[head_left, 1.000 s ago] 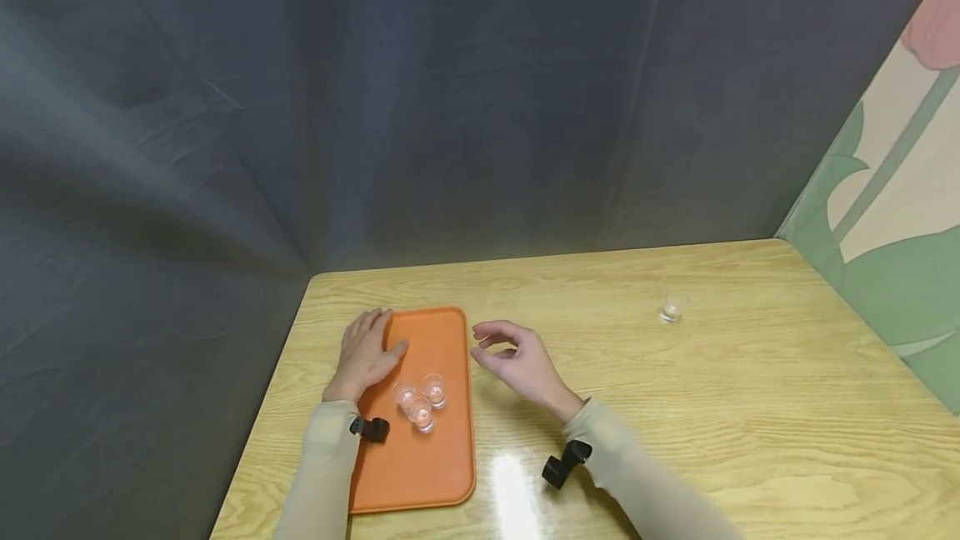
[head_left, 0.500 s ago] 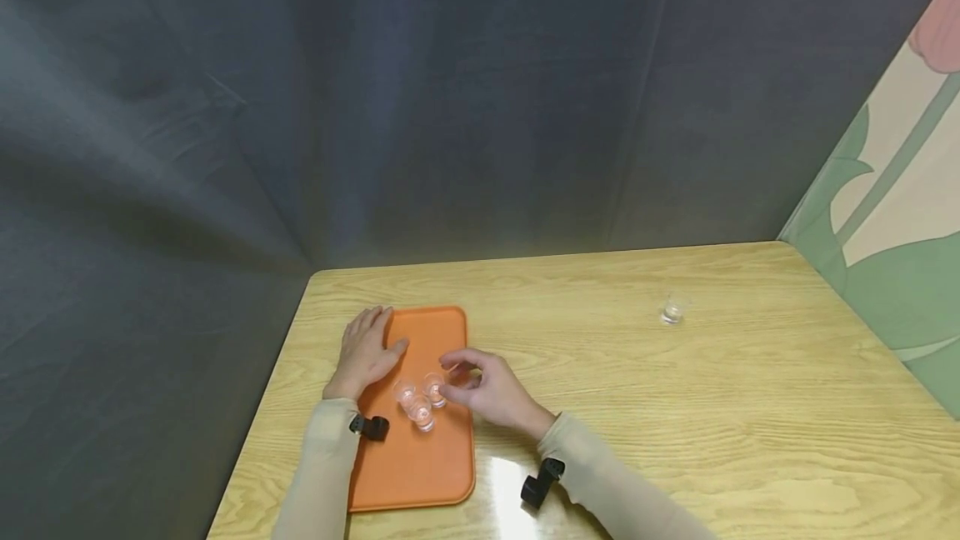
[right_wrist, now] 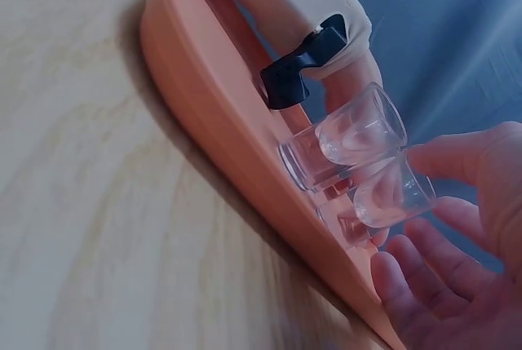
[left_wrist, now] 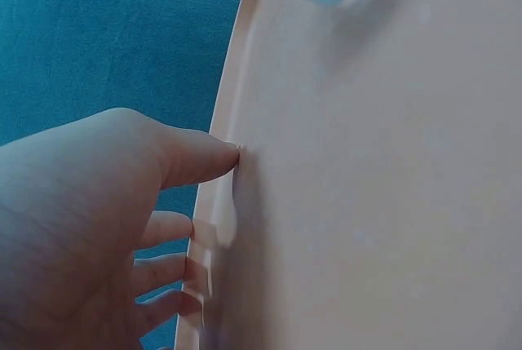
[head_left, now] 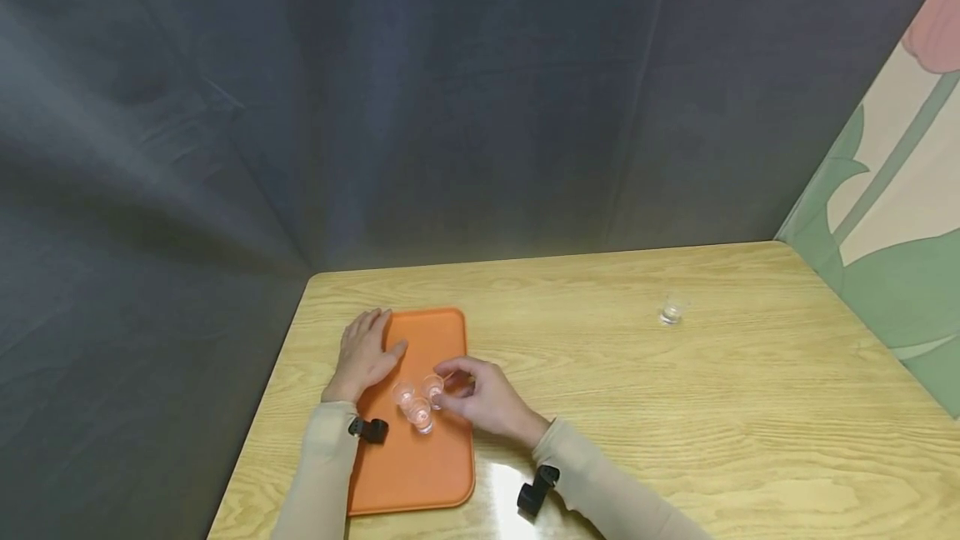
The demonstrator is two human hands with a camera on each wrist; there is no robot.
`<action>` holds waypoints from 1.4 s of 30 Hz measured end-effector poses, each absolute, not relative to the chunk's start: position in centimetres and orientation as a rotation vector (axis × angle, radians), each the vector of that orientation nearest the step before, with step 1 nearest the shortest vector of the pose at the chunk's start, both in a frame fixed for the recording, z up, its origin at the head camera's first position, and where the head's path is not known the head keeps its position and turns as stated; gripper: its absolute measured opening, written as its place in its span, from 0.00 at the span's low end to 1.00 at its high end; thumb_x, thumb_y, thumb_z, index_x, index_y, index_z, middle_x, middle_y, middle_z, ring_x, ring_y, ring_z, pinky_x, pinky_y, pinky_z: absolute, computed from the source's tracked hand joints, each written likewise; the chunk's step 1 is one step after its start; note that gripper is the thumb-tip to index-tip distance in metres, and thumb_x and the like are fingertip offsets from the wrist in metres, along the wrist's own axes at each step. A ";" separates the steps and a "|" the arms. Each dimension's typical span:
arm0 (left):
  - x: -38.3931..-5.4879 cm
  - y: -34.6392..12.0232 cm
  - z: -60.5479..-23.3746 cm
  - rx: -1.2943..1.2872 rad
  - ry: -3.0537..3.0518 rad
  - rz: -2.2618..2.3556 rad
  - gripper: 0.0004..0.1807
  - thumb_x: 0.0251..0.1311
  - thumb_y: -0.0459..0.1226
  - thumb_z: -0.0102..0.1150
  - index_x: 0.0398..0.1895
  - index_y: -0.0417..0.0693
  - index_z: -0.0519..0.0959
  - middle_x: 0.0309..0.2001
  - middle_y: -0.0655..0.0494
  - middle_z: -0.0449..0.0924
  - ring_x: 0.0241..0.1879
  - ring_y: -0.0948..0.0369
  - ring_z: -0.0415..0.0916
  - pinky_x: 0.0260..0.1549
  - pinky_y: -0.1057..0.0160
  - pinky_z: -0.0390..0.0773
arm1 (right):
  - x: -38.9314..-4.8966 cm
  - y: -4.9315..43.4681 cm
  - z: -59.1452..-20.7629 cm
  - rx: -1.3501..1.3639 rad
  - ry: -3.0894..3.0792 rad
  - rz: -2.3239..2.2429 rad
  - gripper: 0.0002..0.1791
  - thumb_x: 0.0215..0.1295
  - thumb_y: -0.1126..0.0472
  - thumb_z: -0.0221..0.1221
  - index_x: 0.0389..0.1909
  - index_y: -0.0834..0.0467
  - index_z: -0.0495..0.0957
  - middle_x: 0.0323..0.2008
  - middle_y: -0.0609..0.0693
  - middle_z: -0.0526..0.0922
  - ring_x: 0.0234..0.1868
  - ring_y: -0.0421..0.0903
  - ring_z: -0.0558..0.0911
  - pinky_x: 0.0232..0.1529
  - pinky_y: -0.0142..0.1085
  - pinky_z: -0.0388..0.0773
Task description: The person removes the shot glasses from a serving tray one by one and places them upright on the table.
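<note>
Four glasses (head_left: 421, 417), three on one tray (head_left: 416, 473).
My right hand (head_left: 486, 398) pinches one; my left hand (head_left: 362, 358), spread, touches the tray.

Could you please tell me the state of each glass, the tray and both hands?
Tray, flat on the table.
Right tray glass, upright, looks empty.
Left tray glass, upright, looks empty.
Front tray glass, upright, looks empty.
Lone glass, upright on the table; contents too small to tell.
Left hand, open, at the tray's left edge.
Right hand, fingertips at the right tray glass; grip unclear.
</note>
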State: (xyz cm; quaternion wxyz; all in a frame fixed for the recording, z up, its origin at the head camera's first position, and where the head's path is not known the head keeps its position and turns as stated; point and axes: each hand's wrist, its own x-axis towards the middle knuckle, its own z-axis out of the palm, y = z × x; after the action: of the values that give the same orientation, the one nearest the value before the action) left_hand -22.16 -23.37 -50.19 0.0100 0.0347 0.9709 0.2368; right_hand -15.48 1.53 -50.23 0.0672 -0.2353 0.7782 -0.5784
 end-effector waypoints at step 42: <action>-22.2 -23.5 -50.4 0.113 3.027 0.750 0.41 0.73 0.49 0.59 0.83 0.39 0.61 0.83 0.34 0.54 0.84 0.36 0.45 0.83 0.34 0.42 | -15.1 1.1 -50.6 -0.708 2.458 -1.659 0.20 0.64 0.58 0.73 0.55 0.58 0.86 0.45 0.51 0.90 0.41 0.45 0.86 0.42 0.29 0.84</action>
State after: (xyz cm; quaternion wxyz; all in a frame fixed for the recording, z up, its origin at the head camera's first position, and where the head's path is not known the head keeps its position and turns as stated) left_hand -22.21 -23.50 -50.44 0.0106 0.0361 0.9700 0.2403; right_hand -15.12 1.13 -50.64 0.0461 -0.2320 0.8054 -0.5436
